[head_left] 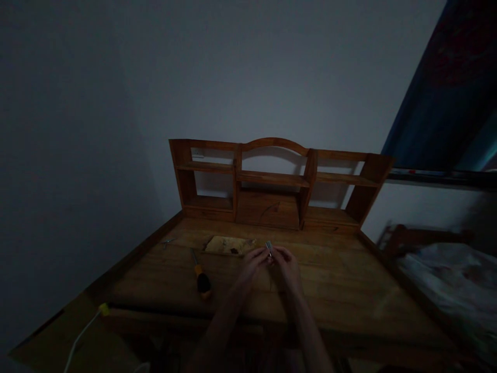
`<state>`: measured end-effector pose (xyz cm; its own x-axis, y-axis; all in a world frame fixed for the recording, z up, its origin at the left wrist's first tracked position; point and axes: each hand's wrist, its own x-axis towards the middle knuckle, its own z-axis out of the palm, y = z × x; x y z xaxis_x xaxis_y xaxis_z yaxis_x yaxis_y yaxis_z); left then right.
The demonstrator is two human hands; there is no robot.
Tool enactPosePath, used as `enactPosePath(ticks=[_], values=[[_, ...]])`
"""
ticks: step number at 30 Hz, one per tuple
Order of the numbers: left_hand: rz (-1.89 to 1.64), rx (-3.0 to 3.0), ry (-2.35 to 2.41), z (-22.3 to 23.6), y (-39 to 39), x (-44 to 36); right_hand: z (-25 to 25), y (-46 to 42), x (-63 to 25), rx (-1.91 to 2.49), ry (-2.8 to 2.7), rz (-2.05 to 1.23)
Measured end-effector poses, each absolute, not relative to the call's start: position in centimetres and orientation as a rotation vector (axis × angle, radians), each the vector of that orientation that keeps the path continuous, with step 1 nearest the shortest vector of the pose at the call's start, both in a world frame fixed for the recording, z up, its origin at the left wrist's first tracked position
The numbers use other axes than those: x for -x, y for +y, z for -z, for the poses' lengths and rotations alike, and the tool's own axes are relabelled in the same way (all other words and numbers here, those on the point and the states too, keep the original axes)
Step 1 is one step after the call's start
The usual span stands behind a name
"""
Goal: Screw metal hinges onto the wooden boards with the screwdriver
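Note:
My left hand [253, 260] and my right hand [286, 264] meet above the desk, fingers closed around a small silvery metal piece [269, 246]. Its top end sticks up between the fingertips; the lower part is hidden, and its exact kind cannot be made out in the dim light. To the left of my hands lies a screwdriver [202, 282] with a yellow and black handle, its shaft pointing away from me. Just beyond my left hand is a pale, worn rectangular patch or flat piece [228, 244] with a dark spot.
A wooden shelf unit [267, 210] stands along the back of the wooden desk [341, 280]. Small thin metal items [168, 242] lie at the far left. A white cable [83, 334] with a yellow end hangs at the near left corner. Whitish bedding [450, 274] is at the right.

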<state>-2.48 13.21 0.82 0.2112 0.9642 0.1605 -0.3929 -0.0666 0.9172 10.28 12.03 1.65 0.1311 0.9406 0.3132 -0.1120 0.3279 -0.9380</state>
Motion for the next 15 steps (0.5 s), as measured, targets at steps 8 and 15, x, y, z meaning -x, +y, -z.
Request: enactPosePath(ticks=[8, 15], values=[[-1.344, -1.109, 0.712, -2.8, 21.8, -0.9, -4.8, 19.4, -14.0, 0.933, -1.357, -0.718], [-1.463, -1.077, 0.718, -0.6, 22.8, -0.7, -1.3, 22.4, -14.7, 0.869, -1.291, -0.843]])
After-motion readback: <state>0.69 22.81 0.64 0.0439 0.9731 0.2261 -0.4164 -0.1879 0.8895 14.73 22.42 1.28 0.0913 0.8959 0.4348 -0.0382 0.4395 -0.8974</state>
